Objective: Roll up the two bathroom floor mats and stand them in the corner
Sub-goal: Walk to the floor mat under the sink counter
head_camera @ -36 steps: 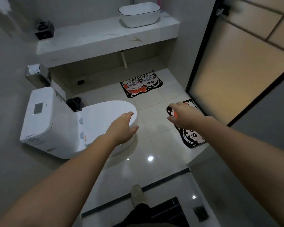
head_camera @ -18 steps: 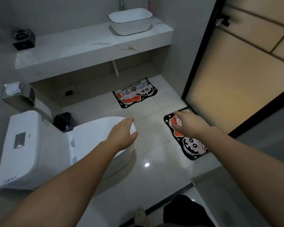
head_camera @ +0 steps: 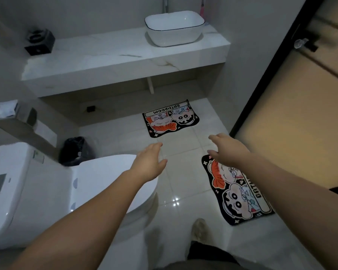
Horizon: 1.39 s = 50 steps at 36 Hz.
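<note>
Two black cartoon-print mats lie flat on the white tiled floor. The far mat [head_camera: 171, 118] sits below the vanity counter, its "BATHROOM" lettering facing away from me. The near mat [head_camera: 236, 193] lies along the door at the right, partly covered by my right forearm. My left hand [head_camera: 149, 162] reaches forward above the toilet lid's front edge, fingers apart and empty. My right hand [head_camera: 227, 150] hovers over the near mat's far end, fingers spread, holding nothing.
A white toilet [head_camera: 47, 191] fills the left side. A black waste bin [head_camera: 75, 151] stands beside it. The marble counter [head_camera: 105, 59] carries a white basin [head_camera: 174, 28]. A frosted door [head_camera: 293, 117] bounds the right. My shoe [head_camera: 199, 229] is on the floor.
I have stepped further into the room, so both mats and the toilet appear closer. Both hands stretched forward; the right hand moved past the near mat's far end.
</note>
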Each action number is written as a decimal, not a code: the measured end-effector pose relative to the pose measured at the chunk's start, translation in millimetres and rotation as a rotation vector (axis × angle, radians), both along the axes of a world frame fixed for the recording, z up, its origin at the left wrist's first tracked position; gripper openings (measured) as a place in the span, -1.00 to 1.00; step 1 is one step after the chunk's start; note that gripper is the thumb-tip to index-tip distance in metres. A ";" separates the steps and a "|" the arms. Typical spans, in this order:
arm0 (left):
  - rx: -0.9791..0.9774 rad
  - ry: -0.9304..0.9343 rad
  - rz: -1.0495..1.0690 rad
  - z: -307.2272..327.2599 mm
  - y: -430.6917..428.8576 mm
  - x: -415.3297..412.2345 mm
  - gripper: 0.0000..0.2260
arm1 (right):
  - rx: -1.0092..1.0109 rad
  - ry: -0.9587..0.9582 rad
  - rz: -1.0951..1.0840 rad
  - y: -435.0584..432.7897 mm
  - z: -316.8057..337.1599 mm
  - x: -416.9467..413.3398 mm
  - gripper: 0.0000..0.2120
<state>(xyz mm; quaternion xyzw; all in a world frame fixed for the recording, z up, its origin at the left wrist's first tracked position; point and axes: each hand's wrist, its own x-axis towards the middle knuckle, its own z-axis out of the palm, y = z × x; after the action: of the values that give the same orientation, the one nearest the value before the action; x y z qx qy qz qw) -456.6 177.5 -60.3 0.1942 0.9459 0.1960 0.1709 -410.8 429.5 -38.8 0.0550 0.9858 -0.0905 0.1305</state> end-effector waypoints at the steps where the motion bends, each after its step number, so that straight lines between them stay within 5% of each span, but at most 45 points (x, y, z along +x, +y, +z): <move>1: 0.002 -0.006 0.006 -0.2 8.9 -7.1 -0.45 | -0.003 -0.011 0.007 8.5 -1.1 -10.0 -0.47; 16: 0.022 -0.051 0.151 -11.3 80.7 -99.6 -0.44 | -0.039 -0.080 0.144 84.0 -17.3 -128.6 -0.44; 50: 0.008 -0.029 0.038 -40.6 99.8 -433.4 -0.46 | -0.041 -0.144 0.032 110.4 -27.3 -440.0 -0.49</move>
<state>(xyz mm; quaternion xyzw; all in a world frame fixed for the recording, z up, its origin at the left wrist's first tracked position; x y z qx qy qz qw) -890.0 277.3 -100.9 0.1739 0.9461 0.2057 0.1799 -850.8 539.9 -66.0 0.0427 0.9725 -0.1045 0.2039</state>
